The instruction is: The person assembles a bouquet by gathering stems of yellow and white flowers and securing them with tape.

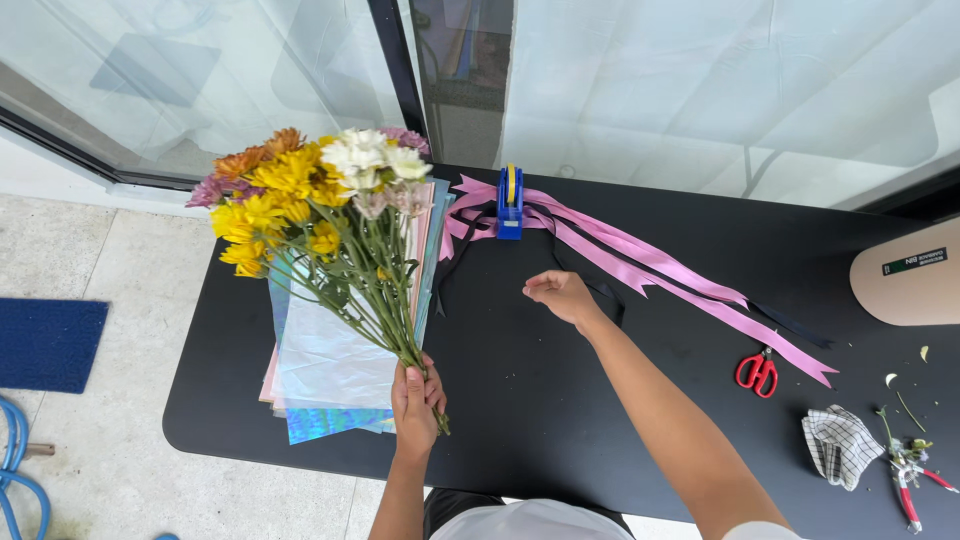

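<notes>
Now the left hand (415, 400) grips the flowers (320, 215) by their stems, blooms pointing away; the right hand (560, 293), loosely curled, hovers near the ribbons (640, 260).

Florist's worktable (560, 400); cut flowers (310, 200), ribbons (640, 255), wrapping sheets (330, 370).

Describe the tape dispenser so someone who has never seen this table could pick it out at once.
On the black table, look to the far edge by the window, just right of the bouquet that the left hand holds. The tape dispenser stands there on the looped end of the pink ribbons. It is the only blue thing on the table, with a yellow roll.
</notes>
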